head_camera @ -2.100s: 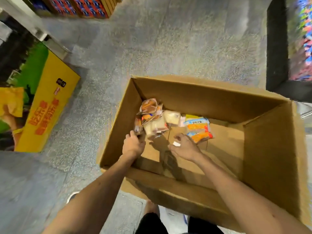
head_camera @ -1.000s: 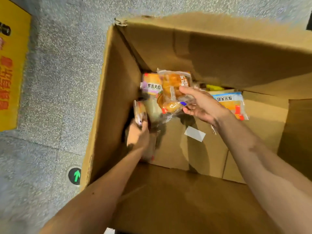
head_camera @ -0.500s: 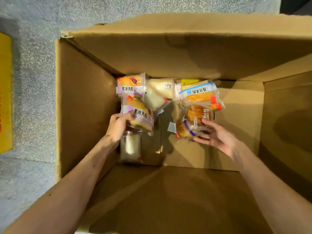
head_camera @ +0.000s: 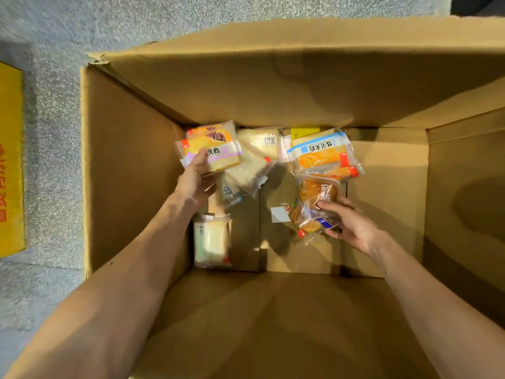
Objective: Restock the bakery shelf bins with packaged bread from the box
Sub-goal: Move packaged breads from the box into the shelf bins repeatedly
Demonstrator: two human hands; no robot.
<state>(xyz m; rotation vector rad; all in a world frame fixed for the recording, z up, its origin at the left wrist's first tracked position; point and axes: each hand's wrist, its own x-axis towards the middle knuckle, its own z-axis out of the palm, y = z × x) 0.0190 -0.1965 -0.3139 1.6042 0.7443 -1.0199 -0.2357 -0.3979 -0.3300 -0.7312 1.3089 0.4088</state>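
Looking straight down into a big cardboard box (head_camera: 131, 160) on a speckled grey floor (head_camera: 54, 36), with both arms in it. Gripping a purple-label bread pack (head_camera: 221, 153) with the left hand (head_camera: 195, 179) up in the far-left corner, fingers over its lower edge. Pinching a clear pack of golden buns (head_camera: 314, 203) with the right hand (head_camera: 347, 225), thumb on top and fingers underneath, touching a blue-and-orange pack (head_camera: 319, 154) on the box bottom. Between those, a pale sliced-bread pack (head_camera: 254, 160), plus a white-bread pack (head_camera: 210, 242) flat by the left wall. Also a little white slip (head_camera: 279, 214) just left of the buns. Out on the floor to the left, the edge of a yellow carton (head_camera: 11, 160).
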